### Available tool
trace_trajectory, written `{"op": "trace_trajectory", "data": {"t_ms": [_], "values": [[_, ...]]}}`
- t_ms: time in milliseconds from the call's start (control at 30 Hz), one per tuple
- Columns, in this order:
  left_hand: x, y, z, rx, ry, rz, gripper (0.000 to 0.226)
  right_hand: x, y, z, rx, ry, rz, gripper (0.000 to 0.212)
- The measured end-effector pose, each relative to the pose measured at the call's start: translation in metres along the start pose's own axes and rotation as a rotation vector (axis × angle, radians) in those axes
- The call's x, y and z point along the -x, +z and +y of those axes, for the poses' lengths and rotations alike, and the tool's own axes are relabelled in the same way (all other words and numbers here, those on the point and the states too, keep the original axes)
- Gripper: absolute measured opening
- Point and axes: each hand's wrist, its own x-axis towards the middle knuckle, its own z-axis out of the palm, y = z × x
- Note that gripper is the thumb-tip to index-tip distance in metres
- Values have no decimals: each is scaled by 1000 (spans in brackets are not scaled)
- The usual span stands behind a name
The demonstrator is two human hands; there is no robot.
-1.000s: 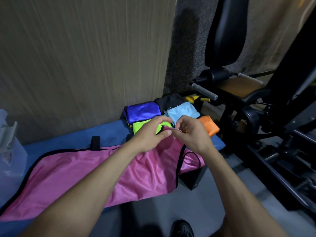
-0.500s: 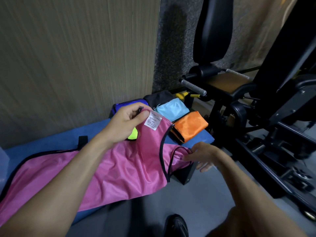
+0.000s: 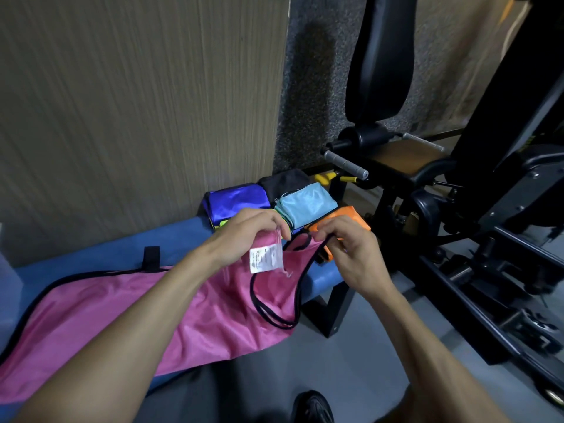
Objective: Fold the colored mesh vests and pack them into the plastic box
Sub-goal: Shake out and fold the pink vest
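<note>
Pink vest top edge pinched in both grips, left hand, right hand.

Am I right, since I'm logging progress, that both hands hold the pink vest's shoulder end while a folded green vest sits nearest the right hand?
Not quite. In the head view the left hand and right hand do hold the pink vest at its shoulder end, but the folded vest nearest the right hand is orange, not green.
</note>
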Motion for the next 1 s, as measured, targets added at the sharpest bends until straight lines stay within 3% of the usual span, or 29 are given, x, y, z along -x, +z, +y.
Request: {"op": "trace_trajectory", "data": {"t_ms": [100,200,400,500,600,667,767,900,1000], "values": [[-12,1,-9,-138,-54,188,28,-1,8,-2,-82,-17,50,39],[-14,3,-13,-231,-140,127,22,-3,11,-5,-137,5,63,38],[-13,12,-6,-281,-176,168,60,-5,12,-8,-88,19,85,37],[-15,20,-9,-166,-189,105,38,-3,10,-13,-112,64,86,27],[-22,20,-13,24,-149,251,12,1,2,-19,-138,145,44,22],[-25,14,-15,47,-105,269,12,4,-7,-17,-61,185,2,28],[-25,8,-12,-54,-68,174,16,3,-16,-15,-30,251,-7,33],[-27,9,-8,-62,-22,120,11,-3,-11,-23,-206,297,21,11],[-27,13,-4,-80,24,62,10,-10,0,-26,-147,229,-37,16]]}}
